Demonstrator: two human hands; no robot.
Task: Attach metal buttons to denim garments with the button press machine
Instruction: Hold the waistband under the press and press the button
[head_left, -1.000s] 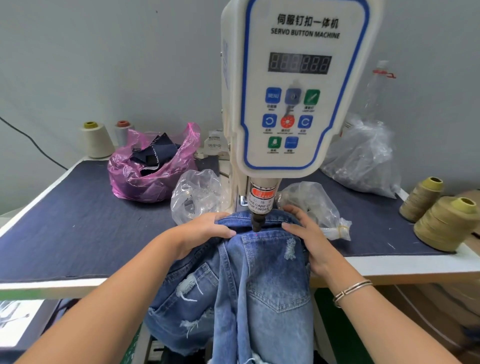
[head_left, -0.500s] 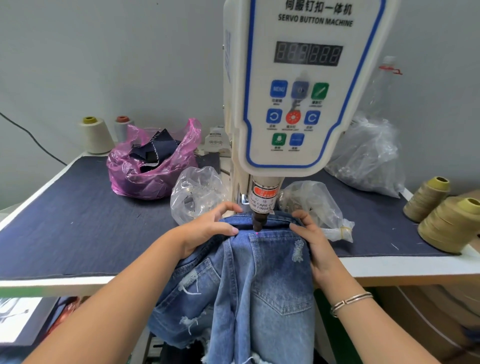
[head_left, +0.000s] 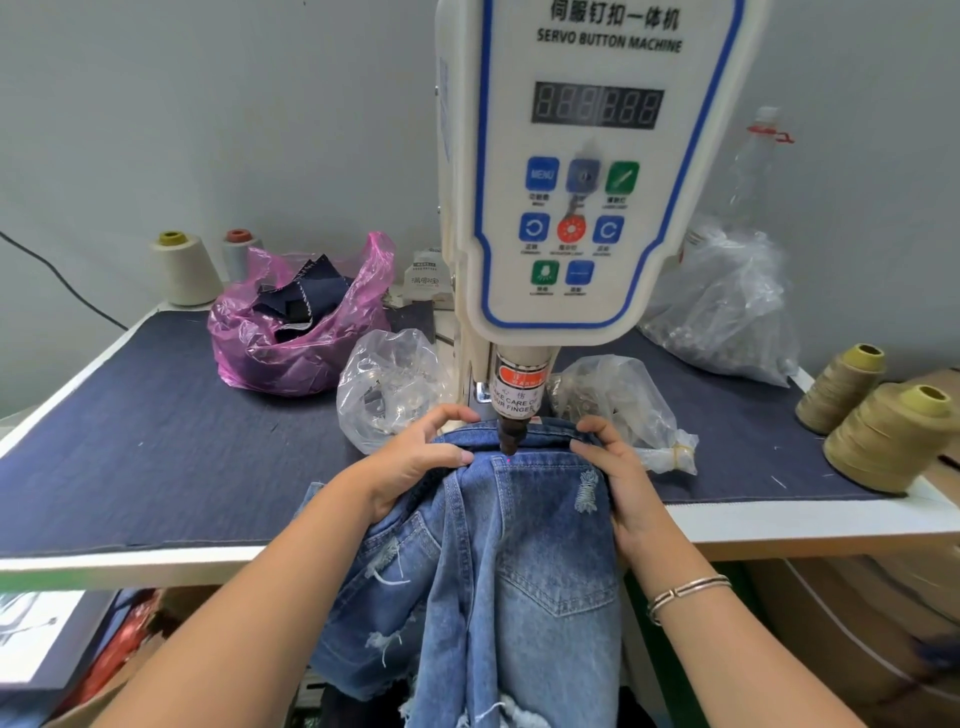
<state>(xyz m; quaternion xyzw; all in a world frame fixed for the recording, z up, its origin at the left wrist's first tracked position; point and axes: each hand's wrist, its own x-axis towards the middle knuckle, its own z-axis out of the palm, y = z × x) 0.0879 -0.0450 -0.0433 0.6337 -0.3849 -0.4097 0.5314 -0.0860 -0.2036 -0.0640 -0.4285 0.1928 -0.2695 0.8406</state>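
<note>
Faded blue distressed denim shorts (head_left: 524, 561) draped over the front edge of a white-rimmed worktable topped with dark navy cloth (head_left: 156, 441), waistband pulled up under the dark punch tip (head_left: 508, 441) of a white-and-blue servo button press machine (head_left: 587, 171). Left hand (head_left: 415, 462) gripping the waistband to one side of the punch, thumb pressed on top, fingers curled over the far edge; right hand (head_left: 615, 467) holding the other side likewise, silver bangle (head_left: 685, 595) at the wrist. Small pink guide light (head_left: 508, 460) glowing on the denim just below the tip. No metal button visible on the waistband; punch tip close above the fabric, contact impossible to judge. Apparently at the positioning stage, pressing not yet done. Clear plastic bags (head_left: 389, 389) of what look like metal parts either side of the press, suggesting more pieces to come.
</note>
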